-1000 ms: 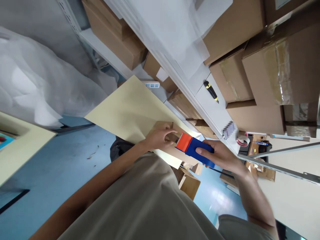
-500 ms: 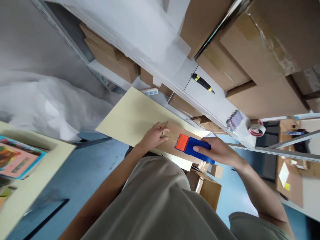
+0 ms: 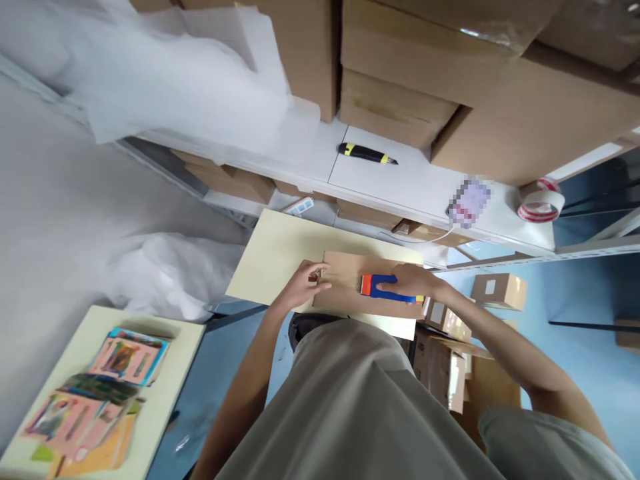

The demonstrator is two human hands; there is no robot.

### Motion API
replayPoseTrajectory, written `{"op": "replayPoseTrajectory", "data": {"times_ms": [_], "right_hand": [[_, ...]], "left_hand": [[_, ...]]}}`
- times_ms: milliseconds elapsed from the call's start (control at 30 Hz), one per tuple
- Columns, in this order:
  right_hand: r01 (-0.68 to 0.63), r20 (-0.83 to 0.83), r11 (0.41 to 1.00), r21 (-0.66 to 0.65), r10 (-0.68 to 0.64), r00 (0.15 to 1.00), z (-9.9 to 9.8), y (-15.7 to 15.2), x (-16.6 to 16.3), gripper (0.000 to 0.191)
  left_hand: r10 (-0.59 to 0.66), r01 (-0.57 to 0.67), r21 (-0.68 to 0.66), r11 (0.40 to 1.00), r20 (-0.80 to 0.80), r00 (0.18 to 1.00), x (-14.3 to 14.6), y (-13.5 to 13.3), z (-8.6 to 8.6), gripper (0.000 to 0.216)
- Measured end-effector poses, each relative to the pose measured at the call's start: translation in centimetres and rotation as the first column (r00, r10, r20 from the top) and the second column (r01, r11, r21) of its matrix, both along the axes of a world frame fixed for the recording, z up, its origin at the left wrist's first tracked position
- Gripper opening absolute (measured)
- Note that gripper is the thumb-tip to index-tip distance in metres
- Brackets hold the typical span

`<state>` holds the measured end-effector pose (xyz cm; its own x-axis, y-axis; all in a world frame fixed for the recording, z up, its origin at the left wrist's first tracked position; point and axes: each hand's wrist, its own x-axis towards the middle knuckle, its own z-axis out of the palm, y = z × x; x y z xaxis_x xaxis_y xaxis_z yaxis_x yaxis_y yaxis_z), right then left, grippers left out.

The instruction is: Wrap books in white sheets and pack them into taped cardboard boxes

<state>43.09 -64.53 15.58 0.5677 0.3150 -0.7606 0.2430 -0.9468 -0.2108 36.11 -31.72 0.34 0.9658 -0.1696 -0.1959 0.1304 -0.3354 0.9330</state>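
Note:
A long, flat brown cardboard box (image 3: 345, 303) lies on a pale yellow board (image 3: 270, 257) in front of my body. At its left end is my left hand (image 3: 301, 285), thumb and fingers curled about the edge. Something small and reddish shows between those fingers, too small to name. My right hand (image 3: 407, 281) is wrapped round a blue tape dispenser (image 3: 387, 288) with an orange front end. The dispenser is over the right half of the box, its orange end facing left. Whether it touches the cardboard cannot be made out.
Beyond the board, a white shelf (image 3: 400, 187) carries a black-and-yellow utility knife (image 3: 367, 153), a blurred-out phone (image 3: 469, 202), tape rolls (image 3: 541, 205) and large cartons (image 3: 395, 107). Booklets (image 3: 133, 357) lie on a table at left. More boxes (image 3: 445, 320) stand at lower right.
My view has turned, so the shelf runs more level and more of the left table shows. The dispenser looks smaller and slightly nearer my left hand. Both hands keep their holds.

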Motion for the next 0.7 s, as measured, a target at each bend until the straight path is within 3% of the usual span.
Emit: {"op": "replayPoseTrajectory", "data": {"times_ms": [167, 300, 533, 700], "right_hand": [[-0.031, 0.046, 0.999, -0.031, 0.033, 0.998, -0.4, -0.1, -0.6, 0.069], [-0.038, 0.044, 0.999, -0.017, 0.039, 0.998, -0.3, -0.1, -0.8, 0.069], [-0.057, 0.032, 0.998, 0.019, 0.056, 0.998, -0.5, -0.2, -0.6, 0.074], [-0.053, 0.051, 0.998, 0.027, 0.052, 0.997, 0.1, 0.0, -1.3, 0.071]], "left_hand": [[0.368, -0.368, -0.011, 0.930, -0.039, 0.929, -1.3, -2.4, -1.0, 0.051], [0.537, -0.535, 0.059, 0.843, -0.038, 0.843, -1.9, -4.3, -1.1, 0.042], [0.612, -0.624, 0.199, 0.755, 0.125, 0.781, -2.1, -6.4, -1.2, 0.044], [0.588, -0.625, 0.236, 0.744, 0.212, 0.781, -2.0, -6.8, -1.5, 0.043]]}}
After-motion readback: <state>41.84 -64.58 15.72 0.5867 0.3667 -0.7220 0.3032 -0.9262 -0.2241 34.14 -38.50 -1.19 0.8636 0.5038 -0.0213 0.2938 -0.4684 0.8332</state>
